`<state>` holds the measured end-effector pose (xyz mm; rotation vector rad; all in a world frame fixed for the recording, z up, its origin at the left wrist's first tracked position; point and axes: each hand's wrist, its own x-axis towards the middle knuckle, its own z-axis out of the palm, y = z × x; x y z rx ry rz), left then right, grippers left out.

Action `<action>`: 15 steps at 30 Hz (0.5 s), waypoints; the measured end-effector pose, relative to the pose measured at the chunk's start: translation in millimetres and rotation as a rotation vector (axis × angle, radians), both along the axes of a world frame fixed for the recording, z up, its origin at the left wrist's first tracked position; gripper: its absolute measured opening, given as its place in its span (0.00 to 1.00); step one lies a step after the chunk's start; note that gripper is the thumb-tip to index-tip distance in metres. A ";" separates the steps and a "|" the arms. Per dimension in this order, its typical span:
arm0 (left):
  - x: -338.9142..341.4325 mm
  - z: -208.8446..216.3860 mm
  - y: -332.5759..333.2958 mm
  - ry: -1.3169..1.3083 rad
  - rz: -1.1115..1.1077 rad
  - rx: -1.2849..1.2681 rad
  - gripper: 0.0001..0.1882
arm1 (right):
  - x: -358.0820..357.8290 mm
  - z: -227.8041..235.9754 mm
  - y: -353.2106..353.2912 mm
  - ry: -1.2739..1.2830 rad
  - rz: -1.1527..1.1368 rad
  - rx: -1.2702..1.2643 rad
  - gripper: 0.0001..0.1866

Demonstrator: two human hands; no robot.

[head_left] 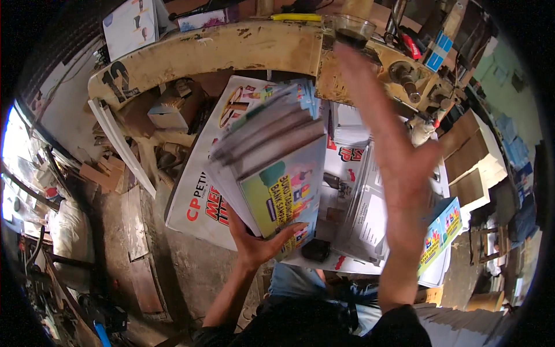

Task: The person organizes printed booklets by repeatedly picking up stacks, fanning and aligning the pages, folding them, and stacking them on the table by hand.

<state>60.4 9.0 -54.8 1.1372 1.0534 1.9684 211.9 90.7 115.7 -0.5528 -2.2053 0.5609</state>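
My left hand point(257, 247) grips a thick, tilted bundle of booklets point(284, 194) from its near edge, thumb over the front cover. The top booklet has a colourful green, yellow and blue cover. Behind it the page edges fan out in several layers, blurred by motion. To the right of the bundle my right hand point(399, 168) is raised with its fingers stretched out flat and its thumb apart. Nothing shows in it, and it is slightly smeared. Below that hand, stacked printed sheets point(369, 222) lie on the table, partly covered by my forearm.
A printed banner point(193, 196) covers the work surface. More colourful booklets point(439, 240) lie at its right edge, and a small black object point(315, 250) at the near edge. A yellowish metal machine beam point(214, 49) spans the back, bearing a glass of dark liquid point(354, 33). Cardboard boxes point(471, 153) stand right.
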 end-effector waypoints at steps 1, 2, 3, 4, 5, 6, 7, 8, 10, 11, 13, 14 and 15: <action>-2.4 -4.8 -3.9 0.000 -0.003 0.002 0.54 | -1.7 15.1 -5.1 -0.144 -0.020 0.130 0.52; 9.8 3.7 1.9 0.142 -0.055 0.086 0.54 | 14.0 42.7 -21.3 -0.313 -0.101 0.251 0.52; -3.4 -8.7 -4.5 0.302 0.001 0.113 0.55 | -1.3 40.3 -19.9 -0.429 -0.063 0.307 0.52; -12.0 -25.1 -13.5 0.387 0.044 0.109 0.55 | -12.9 34.3 -18.3 -0.522 -0.028 0.341 0.53; 0.4 -27.0 -11.9 0.445 0.010 0.165 0.55 | -5.0 46.4 -30.2 -0.625 -0.084 0.383 0.53; 15.8 -34.1 -13.1 0.317 -0.068 0.063 0.52 | 4.3 56.6 -42.5 -0.709 -0.151 0.399 0.53; 9.6 -42.1 -24.9 0.276 -0.042 -0.028 0.50 | -3.8 52.3 -39.5 -0.738 -0.117 0.390 0.53; 4.7 -50.2 -37.9 0.228 -0.010 -0.120 0.48 | -13.7 45.0 -37.6 -0.735 -0.083 0.383 0.53; 14.1 -53.7 -45.8 0.300 -0.026 -0.224 0.45 | -11.7 44.5 -40.4 -0.656 -0.098 0.403 0.53; 25.8 -50.8 -47.0 0.335 -0.071 -0.257 0.43 | -3.2 49.7 -43.8 -0.676 -0.145 0.402 0.53; 28.9 -51.9 -57.1 0.427 -0.077 -0.378 0.40 | -6.0 40.0 -23.0 -0.596 -0.035 0.433 0.53; 25.3 -50.5 -58.8 0.449 -0.072 -0.410 0.40 | -1.6 51.7 -18.8 -0.575 -0.018 0.412 0.54; 24.3 -49.7 -57.6 0.472 -0.073 -0.438 0.40 | 5.7 63.4 -13.1 -0.557 -0.008 0.392 0.54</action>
